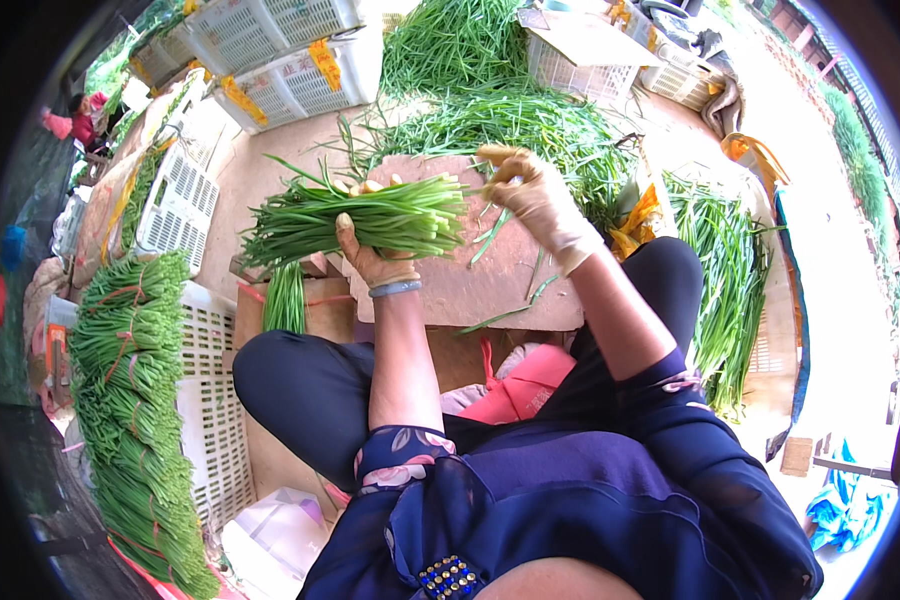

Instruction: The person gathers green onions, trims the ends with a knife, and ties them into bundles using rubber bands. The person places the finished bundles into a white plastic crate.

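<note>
A bunch of garlic chives (360, 217) lies sideways in my left hand (379, 262), its pale cut ends to the right and leafy tips to the left. My left thumb presses on the near side; the other fingertips show over the far side. My right hand (529, 199), in a thin stained glove, is raised just right of the cut ends with its fingers bent. Whether it pinches a thin strand there is unclear. Below both hands is a worn board (457, 289) with a few loose chive leaves (521, 307) on it.
A heap of loose chives (510, 124) spreads behind the board. More chives (720, 292) lie at the right. Tied bundles (131, 405) fill a white plastic crate (214, 405) at the left. Stacked crates (292, 75) stand at the back. A person (86, 124) is at far left.
</note>
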`<state>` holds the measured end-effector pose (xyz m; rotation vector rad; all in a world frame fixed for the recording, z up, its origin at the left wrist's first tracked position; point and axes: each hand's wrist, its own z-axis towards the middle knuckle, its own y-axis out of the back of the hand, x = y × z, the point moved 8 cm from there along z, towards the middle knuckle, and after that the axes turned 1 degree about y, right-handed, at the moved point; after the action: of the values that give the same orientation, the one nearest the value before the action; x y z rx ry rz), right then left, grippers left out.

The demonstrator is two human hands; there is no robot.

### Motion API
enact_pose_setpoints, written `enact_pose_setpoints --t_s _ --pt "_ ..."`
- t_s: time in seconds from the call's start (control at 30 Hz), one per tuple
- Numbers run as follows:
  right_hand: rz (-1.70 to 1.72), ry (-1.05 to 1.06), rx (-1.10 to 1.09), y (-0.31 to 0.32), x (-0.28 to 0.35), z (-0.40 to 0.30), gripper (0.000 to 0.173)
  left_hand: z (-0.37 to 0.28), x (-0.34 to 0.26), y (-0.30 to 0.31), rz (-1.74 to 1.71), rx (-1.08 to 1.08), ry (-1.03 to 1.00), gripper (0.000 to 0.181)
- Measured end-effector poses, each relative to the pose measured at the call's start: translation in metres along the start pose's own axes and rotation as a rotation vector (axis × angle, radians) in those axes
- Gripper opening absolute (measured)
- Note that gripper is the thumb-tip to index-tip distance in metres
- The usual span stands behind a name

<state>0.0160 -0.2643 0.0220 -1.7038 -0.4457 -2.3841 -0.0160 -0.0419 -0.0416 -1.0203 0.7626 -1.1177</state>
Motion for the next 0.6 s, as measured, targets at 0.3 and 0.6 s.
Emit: enact_pose_setpoints --t_s 0.3,0.6 --pt "-0.017 0.229 -0.834 0.247 0.080 0.037 0.021 0.002 -0.021 0.002 0.159 -0.059 -0.008 0.038" --pt "0.337 -0.177 0.308 -0.090 0.001 0.031 0.132 0.009 -0.005 0.031 1.544 0.055 -0.042 0.058"
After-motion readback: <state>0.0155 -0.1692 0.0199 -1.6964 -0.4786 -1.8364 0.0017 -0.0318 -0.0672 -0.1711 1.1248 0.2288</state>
